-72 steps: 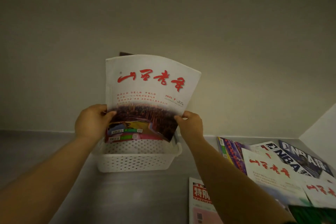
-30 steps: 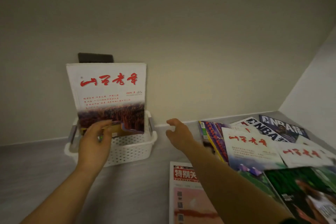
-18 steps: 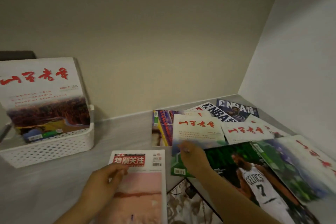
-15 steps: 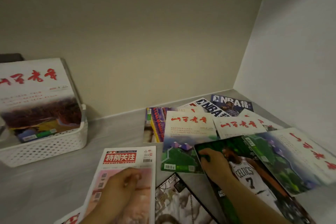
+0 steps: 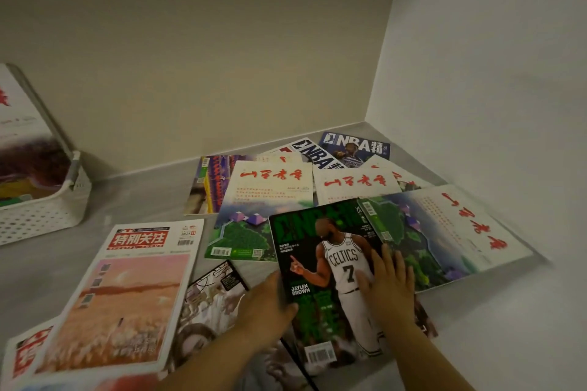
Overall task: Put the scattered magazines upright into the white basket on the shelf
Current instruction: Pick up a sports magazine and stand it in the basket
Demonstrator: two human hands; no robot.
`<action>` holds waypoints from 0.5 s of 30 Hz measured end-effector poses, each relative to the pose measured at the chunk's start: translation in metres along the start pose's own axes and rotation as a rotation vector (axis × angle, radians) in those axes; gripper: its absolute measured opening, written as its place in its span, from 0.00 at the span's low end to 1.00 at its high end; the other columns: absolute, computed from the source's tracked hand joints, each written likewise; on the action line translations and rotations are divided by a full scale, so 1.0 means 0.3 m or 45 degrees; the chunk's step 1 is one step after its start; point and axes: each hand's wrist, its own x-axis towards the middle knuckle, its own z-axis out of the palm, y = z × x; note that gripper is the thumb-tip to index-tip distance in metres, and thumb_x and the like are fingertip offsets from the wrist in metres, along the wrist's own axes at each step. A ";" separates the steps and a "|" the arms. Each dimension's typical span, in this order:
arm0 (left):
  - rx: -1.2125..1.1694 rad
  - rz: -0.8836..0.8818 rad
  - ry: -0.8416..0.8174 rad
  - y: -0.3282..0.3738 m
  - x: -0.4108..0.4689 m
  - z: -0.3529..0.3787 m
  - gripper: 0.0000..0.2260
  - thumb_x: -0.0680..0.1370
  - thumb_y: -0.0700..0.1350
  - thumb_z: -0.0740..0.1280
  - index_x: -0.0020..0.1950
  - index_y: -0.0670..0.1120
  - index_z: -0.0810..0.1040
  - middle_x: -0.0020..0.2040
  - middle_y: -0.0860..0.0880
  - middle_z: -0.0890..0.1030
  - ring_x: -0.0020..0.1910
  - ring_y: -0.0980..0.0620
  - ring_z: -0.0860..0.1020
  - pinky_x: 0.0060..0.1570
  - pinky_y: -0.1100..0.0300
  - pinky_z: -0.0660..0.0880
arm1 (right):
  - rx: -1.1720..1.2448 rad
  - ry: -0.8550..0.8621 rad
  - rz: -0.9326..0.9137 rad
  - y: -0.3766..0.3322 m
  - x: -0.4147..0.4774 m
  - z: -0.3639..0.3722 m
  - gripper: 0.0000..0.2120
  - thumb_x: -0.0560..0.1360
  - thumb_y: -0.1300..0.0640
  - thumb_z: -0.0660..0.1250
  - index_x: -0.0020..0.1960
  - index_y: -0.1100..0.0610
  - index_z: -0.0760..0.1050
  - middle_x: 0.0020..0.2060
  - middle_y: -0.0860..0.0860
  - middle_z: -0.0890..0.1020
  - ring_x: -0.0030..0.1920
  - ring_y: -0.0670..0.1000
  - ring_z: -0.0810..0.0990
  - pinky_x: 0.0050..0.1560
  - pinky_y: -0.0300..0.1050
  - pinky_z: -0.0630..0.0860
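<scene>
**A:** We face a grey shelf [image 5: 143, 194] set in a corner, with a beige back wall [image 5: 222, 57] ahead and a white side wall [image 5: 476, 73] on our right. Where are our hands?

**B:** Both are low in the middle, on the green NBA magazine [image 5: 317, 263] with the Celtics number 7 on its cover. Our left hand [image 5: 266, 301] grips its left edge, thumb curled over onto the cover; we cannot see the fingers beneath. Our right hand [image 5: 389, 289] lies flat on the right half, fingers straight and spread, gripping nothing.

**A:** How does the magazine lie?

**B:** It lies flat and face up. Its long axis runs away from us toward the back wall, title at the far end and barcode at the near end. It partly covers a sketch-cover magazine [image 5: 216, 295] beside our left hand. At its far right corner it meets a landscape-cover magazine [image 5: 460, 225], and we cannot tell which is on top.

**A:** And the basket?

**B:** The white basket [image 5: 47, 216] sits at the left edge of view, further back and well apart from our hands. A red-banner magazine [image 5: 127, 289] lies on the shelf between. One upright magazine [image 5: 19, 136] already stands in the basket.

**A:** So which hand leads?

**B:** We judge the left, since it is on the basket side and has the grip. The move must go left and back, and must turn that long axis from lying to standing. The risk we see is the limp cover sagging if we hold only one edge.
</scene>
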 end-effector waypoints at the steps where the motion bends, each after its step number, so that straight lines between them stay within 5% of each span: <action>1: 0.069 0.003 0.024 0.010 0.002 0.019 0.27 0.73 0.49 0.64 0.69 0.51 0.57 0.66 0.47 0.73 0.63 0.45 0.72 0.61 0.52 0.70 | -0.004 -0.001 -0.002 0.003 0.001 0.004 0.28 0.77 0.42 0.48 0.74 0.52 0.48 0.76 0.52 0.49 0.75 0.54 0.44 0.74 0.52 0.41; 5: -0.067 -0.053 0.102 0.065 0.008 0.065 0.29 0.72 0.47 0.66 0.69 0.49 0.58 0.64 0.48 0.74 0.62 0.47 0.72 0.61 0.57 0.69 | 0.010 -0.016 -0.023 0.011 0.008 0.015 0.28 0.77 0.42 0.46 0.74 0.52 0.47 0.76 0.52 0.48 0.75 0.54 0.42 0.74 0.52 0.39; 9: -0.866 -0.210 0.133 0.095 0.015 0.036 0.20 0.72 0.31 0.64 0.63 0.39 0.66 0.57 0.41 0.77 0.47 0.50 0.76 0.38 0.65 0.74 | 0.035 -0.012 -0.032 0.017 0.012 0.023 0.28 0.77 0.42 0.47 0.74 0.52 0.47 0.76 0.51 0.48 0.75 0.54 0.42 0.74 0.53 0.40; 11: -1.094 -0.285 0.210 0.095 0.017 0.014 0.18 0.71 0.29 0.64 0.59 0.38 0.69 0.51 0.43 0.79 0.41 0.54 0.76 0.34 0.63 0.73 | 0.049 -0.001 -0.031 0.017 0.013 0.025 0.29 0.77 0.42 0.48 0.74 0.52 0.48 0.76 0.51 0.49 0.75 0.54 0.43 0.74 0.53 0.40; 13: -1.218 -0.410 0.269 0.087 0.028 0.013 0.25 0.71 0.30 0.65 0.65 0.42 0.63 0.51 0.44 0.77 0.46 0.48 0.77 0.43 0.55 0.75 | 0.066 0.008 -0.030 0.019 0.011 0.021 0.28 0.77 0.42 0.49 0.73 0.52 0.49 0.76 0.51 0.50 0.75 0.54 0.43 0.74 0.53 0.40; 15: -1.180 -0.510 0.300 0.072 0.040 0.018 0.31 0.71 0.31 0.66 0.70 0.41 0.57 0.65 0.38 0.70 0.61 0.39 0.72 0.61 0.46 0.70 | 0.086 0.004 -0.034 0.021 0.011 0.017 0.28 0.77 0.42 0.50 0.73 0.51 0.51 0.76 0.51 0.50 0.75 0.54 0.43 0.74 0.53 0.40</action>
